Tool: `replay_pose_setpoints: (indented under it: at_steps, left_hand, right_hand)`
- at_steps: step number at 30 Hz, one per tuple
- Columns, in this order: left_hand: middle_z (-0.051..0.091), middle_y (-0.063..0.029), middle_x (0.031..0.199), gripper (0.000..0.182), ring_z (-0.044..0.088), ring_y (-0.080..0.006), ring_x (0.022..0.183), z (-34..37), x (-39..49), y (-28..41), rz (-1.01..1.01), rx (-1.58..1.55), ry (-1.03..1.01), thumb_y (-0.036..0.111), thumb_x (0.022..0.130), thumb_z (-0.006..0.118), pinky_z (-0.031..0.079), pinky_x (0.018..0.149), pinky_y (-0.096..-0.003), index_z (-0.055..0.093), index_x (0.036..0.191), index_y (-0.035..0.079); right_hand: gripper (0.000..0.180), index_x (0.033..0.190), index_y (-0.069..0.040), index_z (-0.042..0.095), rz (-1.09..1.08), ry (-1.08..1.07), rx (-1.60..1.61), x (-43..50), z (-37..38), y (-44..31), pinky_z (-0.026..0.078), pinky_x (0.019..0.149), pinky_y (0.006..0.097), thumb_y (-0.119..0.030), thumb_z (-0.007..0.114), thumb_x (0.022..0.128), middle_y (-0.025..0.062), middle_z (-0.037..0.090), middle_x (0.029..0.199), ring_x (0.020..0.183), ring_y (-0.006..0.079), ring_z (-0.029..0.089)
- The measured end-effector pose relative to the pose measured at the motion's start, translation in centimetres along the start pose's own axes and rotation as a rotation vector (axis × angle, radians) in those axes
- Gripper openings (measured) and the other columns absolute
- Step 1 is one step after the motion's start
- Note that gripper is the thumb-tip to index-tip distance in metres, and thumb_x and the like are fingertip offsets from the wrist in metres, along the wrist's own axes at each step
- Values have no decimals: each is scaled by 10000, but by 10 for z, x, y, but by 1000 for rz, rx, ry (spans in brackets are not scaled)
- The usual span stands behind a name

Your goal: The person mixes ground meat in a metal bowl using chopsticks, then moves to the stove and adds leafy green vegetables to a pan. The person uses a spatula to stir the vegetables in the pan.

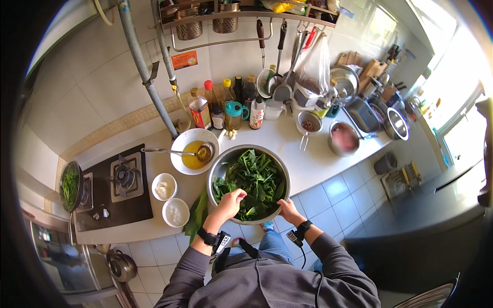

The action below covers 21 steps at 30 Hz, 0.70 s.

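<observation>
A large stainless steel bowl (287, 169) full of cut leafy greens (256, 177) is in front of me at the counter's edge. My right hand (289, 211) grips its rim at the near right, thumb on the edge. Over the near left part of the bowl is my left hand (232, 203), fingers curled inward above the leaves. Whether it pinches anything cannot be seen. Just left of the bowl, long green leaves (198, 213) hang over the counter edge. A white bowl (181, 134) behind it holds yellow oil (189, 164) and a metal ladle (169, 151).
Two small white bowls, one with a white paste (163, 189) and one with white granules (176, 213), stand left. Beyond is a gas hob (115, 188) with a wok of greens (70, 186). Seasoning bottles (200, 111), garlic (231, 134), a strainer (311, 122) and a sink (364, 113) line the counter.
</observation>
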<state>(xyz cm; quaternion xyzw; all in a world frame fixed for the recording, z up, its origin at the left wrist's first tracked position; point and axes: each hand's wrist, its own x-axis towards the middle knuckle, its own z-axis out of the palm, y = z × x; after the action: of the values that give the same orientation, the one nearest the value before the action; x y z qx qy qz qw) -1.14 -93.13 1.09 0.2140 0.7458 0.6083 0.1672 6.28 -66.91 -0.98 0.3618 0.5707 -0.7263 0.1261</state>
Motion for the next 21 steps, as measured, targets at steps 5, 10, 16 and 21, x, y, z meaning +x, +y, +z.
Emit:
replay_pose_setpoints:
  at_steps: [5, 10, 16, 21]
  left_hand:
    - [595, -162, 1009, 411, 598, -243, 961, 17, 16, 11, -52, 11, 56, -175, 708, 323, 464, 792, -297, 528, 1021, -5]
    - [579, -174, 979, 430, 594, -276, 944, 34, 30, 32, -116, -55, 217, -195, 679, 339, 476, 787, -311, 549, 1005, -9]
    - [624, -159, 907, 273, 637, -239, 857, 56, 39, 46, -143, 40, 470, -158, 741, 403, 510, 724, -273, 544, 940, -35]
    - [631, -147, 899, 174, 638, -194, 835, 66, 37, 49, -318, -67, 494, -85, 776, 541, 513, 728, -257, 553, 945, -47]
  right_hand:
    - [494, 1039, -5, 546, 355, -478, -997, 10, -35, -127, 536, 548, 296, -440, 566, 808, 135, 616, 856, 743, 180, 620]
    - [324, 1055, -66, 562, 44, -518, -1210, 36, -41, -325, 521, 502, 264, -297, 560, 827, 58, 622, 741, 653, 128, 611]
    - [432, 1144, -6, 502, -819, -495, -1333, 103, 51, -459, 484, 554, 245, -242, 592, 793, 132, 608, 983, 658, 150, 621]
    - [633, 1252, 24, 381, -1037, -271, -1011, 173, 155, -481, 450, 800, 345, -315, 615, 772, 236, 539, 1106, 950, 305, 574]
